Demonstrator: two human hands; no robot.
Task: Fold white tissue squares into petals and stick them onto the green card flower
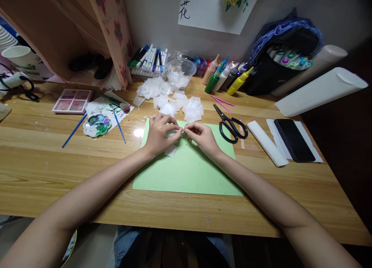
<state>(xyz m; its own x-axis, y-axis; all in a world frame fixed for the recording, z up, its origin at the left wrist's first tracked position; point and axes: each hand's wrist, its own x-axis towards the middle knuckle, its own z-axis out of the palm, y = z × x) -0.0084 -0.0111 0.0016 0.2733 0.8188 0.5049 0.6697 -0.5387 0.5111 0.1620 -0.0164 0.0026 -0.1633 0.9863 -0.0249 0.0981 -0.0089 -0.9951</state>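
Note:
My left hand (163, 131) and my right hand (202, 136) meet over a light green sheet (188, 175) on the table. Thumb and fingertips of each hand pinch a tiny pale piece of paper (183, 130), mostly covered by the fingers. A white paper square (171, 150) lies on the green sheet beneath my left hand. Just beyond the sheet, many thin white paper squares (151, 88) are spread in loose piles, and more sit in a clear plastic bowl (181, 71). Black-handled scissors (231, 124) rest to the right of my right hand.
Paint bottles (214, 80) and marker pens (149, 59) stand along the wall. At left lie a paint palette (97, 125), brushes and a pink paint box (72, 101). A phone (294, 139), a folded white strip (267, 143) and a white tube (319, 90) occupy the right side.

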